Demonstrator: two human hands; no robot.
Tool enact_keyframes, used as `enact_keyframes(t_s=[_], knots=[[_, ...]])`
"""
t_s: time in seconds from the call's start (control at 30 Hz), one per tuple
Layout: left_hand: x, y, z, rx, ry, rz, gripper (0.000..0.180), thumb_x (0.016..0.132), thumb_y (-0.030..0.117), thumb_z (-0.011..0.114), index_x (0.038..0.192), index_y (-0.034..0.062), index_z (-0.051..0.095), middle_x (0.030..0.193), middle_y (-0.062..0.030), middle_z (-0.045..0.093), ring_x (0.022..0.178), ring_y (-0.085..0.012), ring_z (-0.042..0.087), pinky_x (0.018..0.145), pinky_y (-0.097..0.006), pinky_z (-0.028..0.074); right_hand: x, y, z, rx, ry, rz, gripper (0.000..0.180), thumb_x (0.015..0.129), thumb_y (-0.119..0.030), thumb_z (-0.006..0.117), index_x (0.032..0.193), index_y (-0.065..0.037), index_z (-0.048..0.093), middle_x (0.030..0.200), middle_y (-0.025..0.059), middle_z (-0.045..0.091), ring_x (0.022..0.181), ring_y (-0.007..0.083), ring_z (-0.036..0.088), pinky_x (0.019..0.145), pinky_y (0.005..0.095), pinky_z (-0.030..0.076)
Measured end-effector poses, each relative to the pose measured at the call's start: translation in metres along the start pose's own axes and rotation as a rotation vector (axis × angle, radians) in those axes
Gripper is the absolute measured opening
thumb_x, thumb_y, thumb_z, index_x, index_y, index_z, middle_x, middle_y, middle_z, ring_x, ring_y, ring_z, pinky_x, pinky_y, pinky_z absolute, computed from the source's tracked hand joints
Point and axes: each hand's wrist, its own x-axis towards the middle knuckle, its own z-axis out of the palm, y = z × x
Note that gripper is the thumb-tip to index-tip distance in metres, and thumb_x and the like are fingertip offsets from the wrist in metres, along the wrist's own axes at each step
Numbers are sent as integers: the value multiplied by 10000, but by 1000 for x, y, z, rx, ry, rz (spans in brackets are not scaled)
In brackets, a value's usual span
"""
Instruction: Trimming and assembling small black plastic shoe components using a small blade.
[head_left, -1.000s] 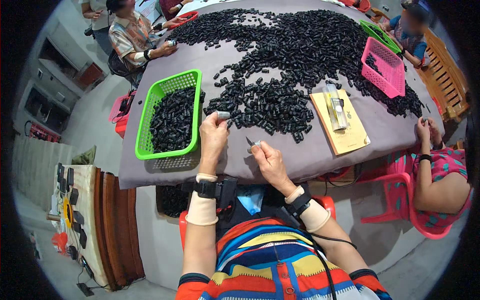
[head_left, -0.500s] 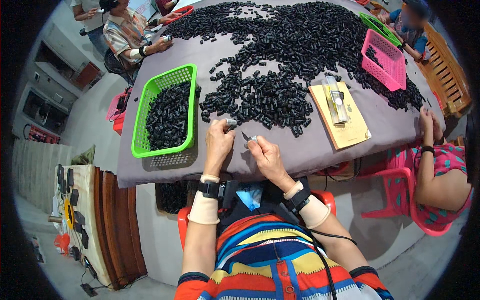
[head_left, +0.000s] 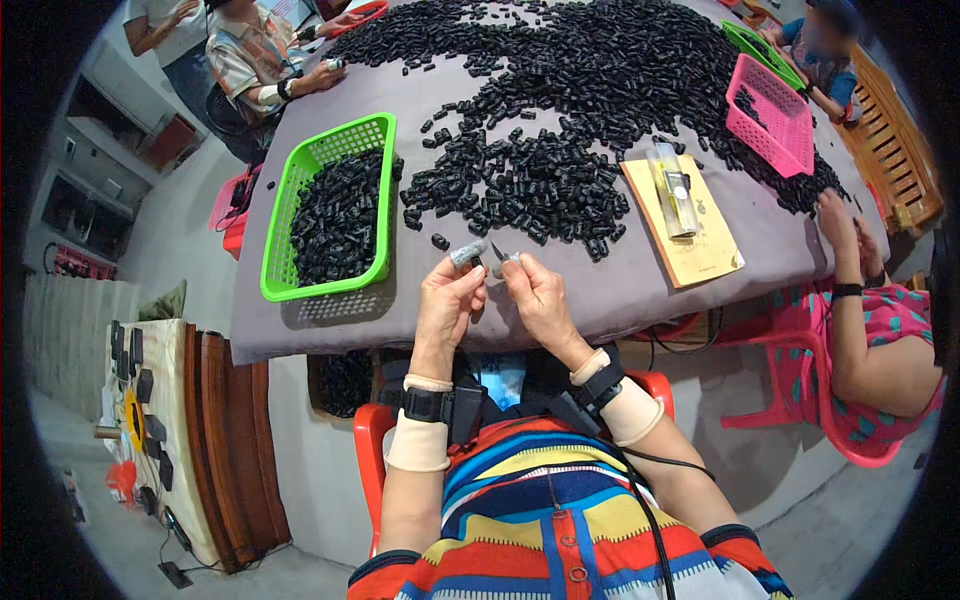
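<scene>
My left hand [head_left: 450, 305] is closed, thumb and fingers pinching a small black cylindrical piece [head_left: 479, 265] that is mostly covered. A grey wrap [head_left: 466, 252] covers a fingertip of that hand. Close beside it, my right hand [head_left: 541, 308] is closed around a small knife, whose short dark pointed blade [head_left: 497, 250] sticks up toward the left hand; its handle is hidden in the fingers. Grey wrapping also shows at the right thumb. Just beyond both hands lies a loose heap of black cylindrical pieces [head_left: 525, 190], with one stray piece [head_left: 440, 242] nearer the left hand.
A green basket [head_left: 275, 235] of black pieces stands left. To the right, a yellowish booklet [head_left: 700, 255] carries a clear plastic case [head_left: 677, 195]. A pink basket [head_left: 770, 140] sits farther right on the grey-covered table [head_left: 420, 90]. Other people work around the table.
My left hand has turned, showing more of its fingers, and a black piece now shows in its pinch. The knife blade has swung more upright. Both hands are closer together.
</scene>
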Motion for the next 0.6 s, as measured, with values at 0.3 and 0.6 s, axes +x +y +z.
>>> enact_keyframes(t_s=[0.3,0.6], knots=[[-4,-1,4,-113,75,0,269,858,29,560,1126,20,572,772,-34,589,595,-96,562,495,-192,460,1,1,3,-31,9,-64,287,892,-224,528,721,-5,460,549,154,467,450,200,418,450,338,355],[-4,-9,0,-102,1,58,216,846,19,572,1062,13,584,817,-40,601,645,-117,566,540,-209,460,0,-5,2,-103,-7,-51,273,817,-226,626,744,-16,466,601,123,539,529,204,532,508,340,403]])
